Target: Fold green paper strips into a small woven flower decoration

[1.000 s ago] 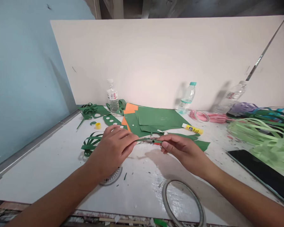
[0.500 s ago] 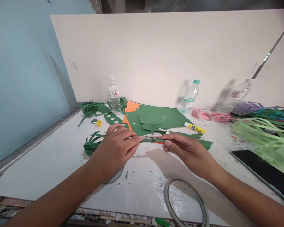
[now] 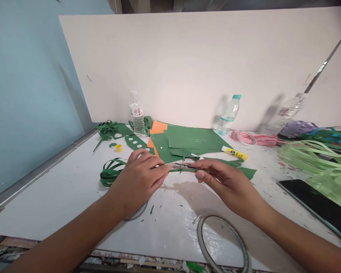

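A narrow green paper strip (image 3: 183, 170) stretches between my hands above the table. My left hand (image 3: 142, 174) pinches its left end between thumb and fingers. The thumb and fingertips of my right hand (image 3: 224, 180) are closed on its right end. Just above the strip lies a slim dark and silvery piece (image 3: 184, 165), reaching to my right fingertips; its kind is too small to make out. Looped green paper strips (image 3: 110, 173) sit left of my left hand. Under my left wrist a round ribbed object (image 3: 138, 212) is mostly hidden.
Green paper sheets (image 3: 193, 138) and orange paper (image 3: 158, 127) lie behind my hands. A glue stick (image 3: 235, 152) and a phone (image 3: 315, 206) are at right. A tape roll (image 3: 201, 242) rests in front. Bottles (image 3: 136, 113) stand along the white board.
The strip between my fingers has shifted slightly, and the red bit and small dark cuttings seen beneath it before no longer show. Both hands stay almost in place.
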A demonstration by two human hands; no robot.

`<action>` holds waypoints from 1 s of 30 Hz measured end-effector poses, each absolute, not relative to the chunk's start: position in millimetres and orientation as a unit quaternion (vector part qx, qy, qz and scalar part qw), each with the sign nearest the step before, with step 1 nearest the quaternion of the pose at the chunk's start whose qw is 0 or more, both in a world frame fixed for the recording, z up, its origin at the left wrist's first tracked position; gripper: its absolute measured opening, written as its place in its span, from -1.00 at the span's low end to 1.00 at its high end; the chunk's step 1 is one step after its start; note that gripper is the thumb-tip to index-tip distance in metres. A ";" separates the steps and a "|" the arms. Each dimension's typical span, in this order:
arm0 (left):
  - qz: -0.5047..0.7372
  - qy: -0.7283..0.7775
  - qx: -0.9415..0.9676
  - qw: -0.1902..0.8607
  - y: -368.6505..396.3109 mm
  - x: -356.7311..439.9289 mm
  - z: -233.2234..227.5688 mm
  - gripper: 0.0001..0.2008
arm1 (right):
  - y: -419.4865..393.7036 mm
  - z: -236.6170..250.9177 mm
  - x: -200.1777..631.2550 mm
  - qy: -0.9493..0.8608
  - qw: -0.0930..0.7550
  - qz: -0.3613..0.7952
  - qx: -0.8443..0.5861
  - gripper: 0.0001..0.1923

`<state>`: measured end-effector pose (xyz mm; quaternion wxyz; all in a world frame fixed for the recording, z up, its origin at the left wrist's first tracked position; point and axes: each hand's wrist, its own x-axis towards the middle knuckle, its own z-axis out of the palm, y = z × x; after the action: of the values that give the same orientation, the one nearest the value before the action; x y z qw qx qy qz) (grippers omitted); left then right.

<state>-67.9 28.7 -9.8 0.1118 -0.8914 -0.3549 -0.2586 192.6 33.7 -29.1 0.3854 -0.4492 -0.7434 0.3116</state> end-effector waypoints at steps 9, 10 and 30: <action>-0.256 -0.366 -0.890 0.094 27.0 -66.1 -14.9 -0.85 | 27.7 -31.8 189.3 -0.750 0.377 0.311 -0.446 -0.81; -0.259 -0.372 -0.887 0.088 26.5 -66.0 -15.1 -0.85 | 27.7 -32.1 189.2 -0.745 0.380 0.319 -0.446 -0.81; -0.230 -0.396 -0.883 0.102 32.6 -70.5 -16.0 -0.84 | 31.4 -34.8 188.6 -0.707 0.406 0.355 -0.457 -0.78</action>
<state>-70.5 32.6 -16.0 0.1018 -0.8831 -0.3964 -0.2295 188.6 31.4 -34.8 0.4057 -0.4571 -0.7074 0.3551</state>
